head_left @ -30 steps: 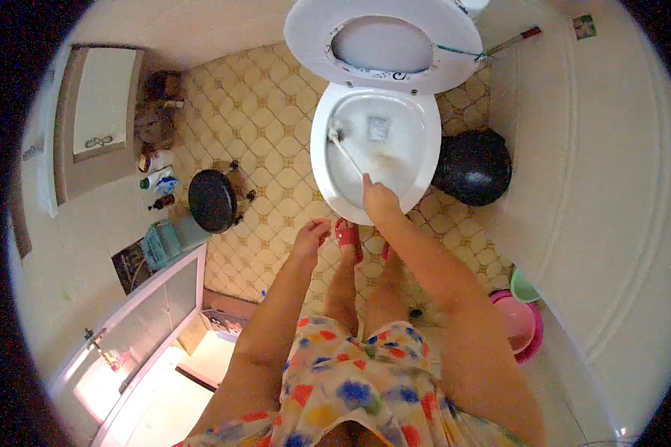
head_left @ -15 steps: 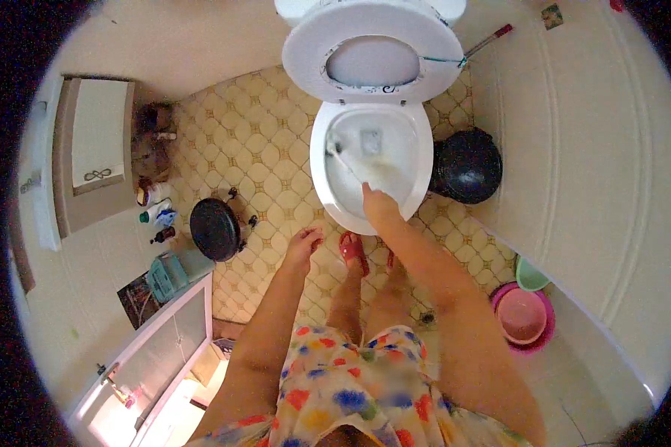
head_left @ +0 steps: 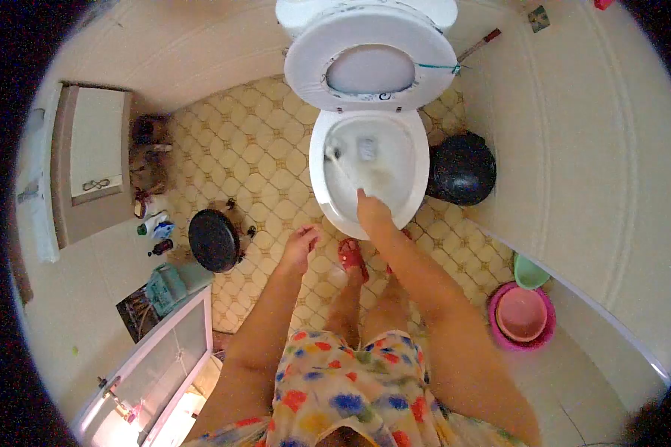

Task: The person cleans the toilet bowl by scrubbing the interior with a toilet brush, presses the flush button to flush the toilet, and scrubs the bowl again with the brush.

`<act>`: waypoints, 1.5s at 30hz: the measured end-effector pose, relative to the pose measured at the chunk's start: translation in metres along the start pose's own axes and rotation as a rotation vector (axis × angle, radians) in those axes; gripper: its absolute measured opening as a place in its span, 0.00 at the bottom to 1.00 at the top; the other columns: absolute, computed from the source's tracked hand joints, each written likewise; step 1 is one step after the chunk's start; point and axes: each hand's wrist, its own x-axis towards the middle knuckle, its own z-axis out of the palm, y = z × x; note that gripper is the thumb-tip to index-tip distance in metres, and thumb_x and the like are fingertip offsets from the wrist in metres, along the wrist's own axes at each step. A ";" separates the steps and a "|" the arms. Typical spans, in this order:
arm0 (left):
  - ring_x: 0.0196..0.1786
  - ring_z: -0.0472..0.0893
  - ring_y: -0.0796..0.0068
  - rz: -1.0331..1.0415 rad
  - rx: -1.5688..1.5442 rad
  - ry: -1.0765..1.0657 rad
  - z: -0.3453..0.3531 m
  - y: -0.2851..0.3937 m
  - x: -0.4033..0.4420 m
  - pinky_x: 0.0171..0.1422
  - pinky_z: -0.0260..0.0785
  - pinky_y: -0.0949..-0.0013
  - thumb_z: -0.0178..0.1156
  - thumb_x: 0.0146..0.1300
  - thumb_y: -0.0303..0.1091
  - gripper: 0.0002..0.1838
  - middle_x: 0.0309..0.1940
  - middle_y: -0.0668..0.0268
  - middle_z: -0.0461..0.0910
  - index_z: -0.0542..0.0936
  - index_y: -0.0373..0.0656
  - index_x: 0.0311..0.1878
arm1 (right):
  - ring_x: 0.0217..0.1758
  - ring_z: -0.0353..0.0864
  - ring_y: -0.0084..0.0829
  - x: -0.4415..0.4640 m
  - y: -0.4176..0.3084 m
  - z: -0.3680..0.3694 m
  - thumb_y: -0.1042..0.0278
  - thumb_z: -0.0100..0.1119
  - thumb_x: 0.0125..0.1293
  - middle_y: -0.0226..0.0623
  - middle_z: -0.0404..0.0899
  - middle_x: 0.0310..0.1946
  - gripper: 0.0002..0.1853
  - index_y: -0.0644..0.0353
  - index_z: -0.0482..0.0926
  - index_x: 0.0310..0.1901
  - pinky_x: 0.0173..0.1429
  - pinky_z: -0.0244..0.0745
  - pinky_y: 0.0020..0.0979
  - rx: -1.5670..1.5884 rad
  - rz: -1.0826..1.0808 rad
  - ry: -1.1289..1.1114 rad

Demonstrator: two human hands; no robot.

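My right hand (head_left: 373, 214) is closed on the handle of a white toilet brush (head_left: 343, 170), above the front of the toilet bowl (head_left: 319, 179). The brush head touches the inner left wall of the bowl, and its bristles are partly blurred. Foamy, slightly yellowish water shows in the bowl. Left of the bowl's front rim, my left hand (head_left: 300, 246) hangs over the tiled floor with curled fingers and nothing visible in it. The toilet lid and seat (head_left: 306, 67) are raised.
A black bin (head_left: 464, 170) stands right of the toilet. At left are a round black stool (head_left: 214, 240), several bottles (head_left: 155, 225) and a wall cabinet (head_left: 97, 141). Pink basins (head_left: 521, 314) and a green one (head_left: 531, 272) lie at the right.
The view has shifted, so the toilet appears lower in it. My right hand and the brush stay at the bowl's left side, the brush head moving only slightly. My left hand remains beside the bowl.
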 end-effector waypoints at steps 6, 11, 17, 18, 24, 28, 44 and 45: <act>0.29 0.70 0.83 -0.006 -0.005 0.034 -0.002 -0.005 0.002 0.33 0.61 0.78 0.58 0.49 0.31 0.08 0.25 0.74 0.73 0.75 0.44 0.34 | 0.38 0.74 0.47 -0.016 -0.012 0.024 0.71 0.37 0.58 0.54 0.74 0.31 0.19 0.65 0.61 0.52 0.40 0.69 0.43 0.186 0.068 -0.009; 0.29 0.70 0.85 -0.031 -0.006 0.029 -0.007 -0.005 -0.003 0.34 0.59 0.80 0.57 0.50 0.33 0.10 0.26 0.74 0.73 0.74 0.44 0.37 | 0.39 0.73 0.48 -0.057 -0.004 0.048 0.70 0.37 0.59 0.57 0.73 0.33 0.21 0.65 0.59 0.54 0.42 0.69 0.42 0.195 0.070 -0.077; 0.29 0.69 0.85 -0.021 -0.009 0.020 -0.018 -0.009 -0.003 0.34 0.58 0.81 0.57 0.51 0.34 0.11 0.27 0.74 0.72 0.72 0.44 0.38 | 0.37 0.74 0.43 0.029 -0.008 0.011 0.67 0.42 0.59 0.51 0.73 0.32 0.21 0.62 0.59 0.55 0.40 0.70 0.38 0.533 -0.045 0.176; 0.29 0.69 0.85 -0.013 -0.022 -0.001 -0.020 -0.015 -0.005 0.34 0.58 0.81 0.57 0.51 0.34 0.11 0.26 0.74 0.72 0.72 0.44 0.38 | 0.29 0.72 0.38 0.023 -0.006 0.017 0.67 0.42 0.59 0.45 0.72 0.26 0.22 0.58 0.59 0.56 0.32 0.68 0.35 0.834 0.054 0.026; 0.29 0.68 0.85 -0.024 -0.042 0.040 -0.010 -0.007 -0.017 0.32 0.57 0.82 0.57 0.51 0.35 0.11 0.26 0.74 0.72 0.72 0.43 0.37 | 0.09 0.57 0.22 0.023 0.018 0.041 0.65 0.46 0.59 0.28 0.62 0.13 0.23 0.45 0.60 0.58 0.10 0.54 0.26 1.675 0.365 -0.114; 0.27 0.69 0.86 -0.006 -0.032 0.017 -0.021 -0.016 -0.011 0.31 0.57 0.83 0.58 0.51 0.35 0.11 0.26 0.74 0.72 0.72 0.43 0.37 | 0.08 0.54 0.20 0.035 0.013 0.012 0.66 0.46 0.58 0.27 0.61 0.13 0.24 0.43 0.59 0.58 0.10 0.52 0.25 1.616 0.362 -0.153; 0.26 0.67 0.85 -0.020 -0.020 0.050 -0.014 -0.017 -0.020 0.30 0.56 0.83 0.57 0.51 0.34 0.10 0.23 0.74 0.70 0.71 0.43 0.36 | 0.06 0.56 0.24 0.042 0.033 -0.004 0.64 0.51 0.56 0.28 0.62 0.11 0.22 0.41 0.64 0.54 0.08 0.48 0.26 2.072 0.529 -0.103; 0.26 0.67 0.85 -0.027 -0.017 0.040 -0.015 -0.020 -0.020 0.30 0.56 0.83 0.57 0.51 0.34 0.10 0.23 0.74 0.71 0.71 0.43 0.37 | 0.06 0.56 0.25 0.044 0.031 0.001 0.63 0.51 0.56 0.28 0.62 0.11 0.21 0.40 0.65 0.53 0.08 0.48 0.27 1.922 0.503 -0.100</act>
